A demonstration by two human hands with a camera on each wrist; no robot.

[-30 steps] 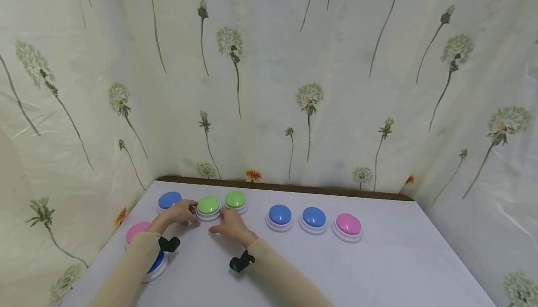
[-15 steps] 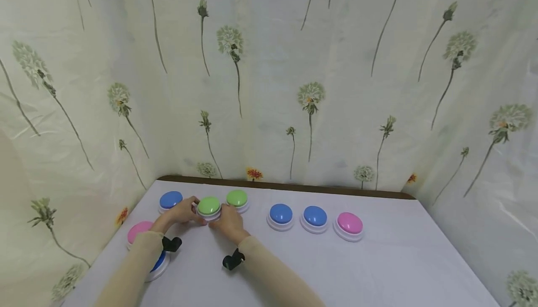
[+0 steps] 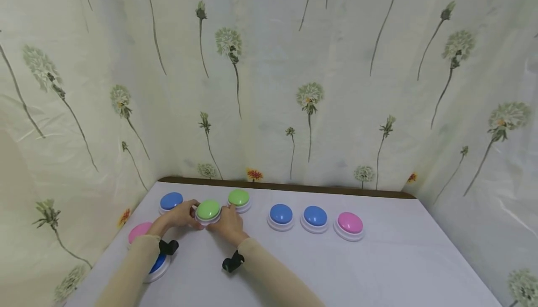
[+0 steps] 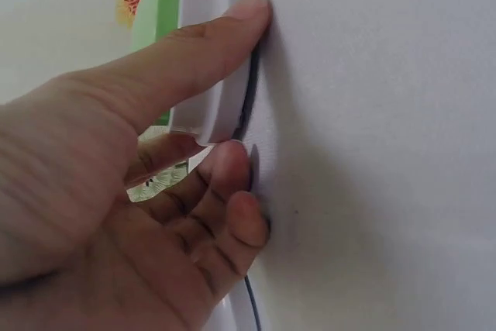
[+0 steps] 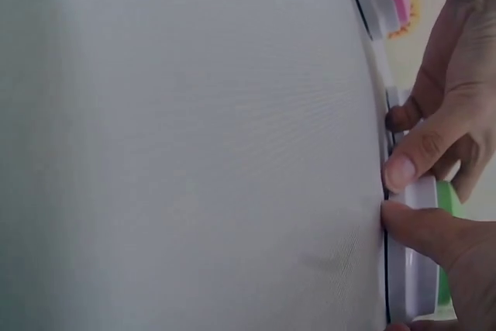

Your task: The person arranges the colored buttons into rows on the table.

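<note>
Between my two hands is a push button with a green dome and a white round base [image 3: 208, 210]. My left hand [image 3: 182, 214] grips its left side. In the left wrist view the left thumb [image 4: 194, 60] lies along the white base, with curled fingers [image 4: 230, 168] at the lower end. On the other side, my right hand [image 3: 229, 224] holds the base. In the right wrist view both thumbs meet at the near edge of the base [image 5: 422, 281]. A second green push button [image 3: 238, 198] stands just behind and to the right, apart from the held one.
To the left stand a light blue button [image 3: 171, 200], a pink button [image 3: 139, 230] and a darker blue button [image 3: 157, 269], partly behind the left arm. Right of the hands are two blue buttons [image 3: 281, 214] [image 3: 315, 216] and a pink one [image 3: 350, 223] on the white table [image 3: 378, 274]. A floral curtain [image 3: 269, 64] hangs behind.
My right hand has come left onto the green button and closed on it. The held button has shifted slightly toward me, widening the space to the other green button.
</note>
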